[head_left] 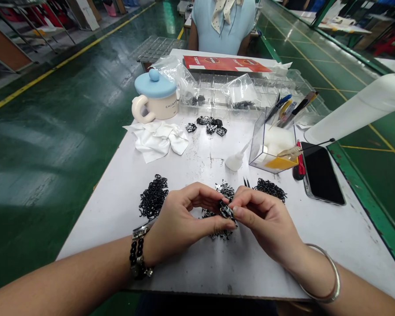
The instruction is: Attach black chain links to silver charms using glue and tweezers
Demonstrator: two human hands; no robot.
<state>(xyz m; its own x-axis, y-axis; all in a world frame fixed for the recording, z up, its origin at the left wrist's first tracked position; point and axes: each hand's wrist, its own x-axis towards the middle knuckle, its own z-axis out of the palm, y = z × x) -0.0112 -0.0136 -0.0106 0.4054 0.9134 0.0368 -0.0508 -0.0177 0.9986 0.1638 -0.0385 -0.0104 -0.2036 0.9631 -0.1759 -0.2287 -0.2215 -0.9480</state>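
Black parts [153, 196] surround the left hand [181, 224] and right hand [266, 219].

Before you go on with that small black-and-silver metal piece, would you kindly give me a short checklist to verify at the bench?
1. Small black-and-silver metal piece: pinched between the fingertips of the left hand and right hand: ok.
2. Loose heap of black metal links: beside the left hand: ok.
3. Dark pointed tweezer tips: showing just past the right hand: ok.
4. White plastic squeeze bottle: tilted, not upright: not ok.
5. Bottle's nozzle tip: whether closed is too small to see: cannot tell.
6. Black smartphone: flat on the table, apart from both hands: ok.
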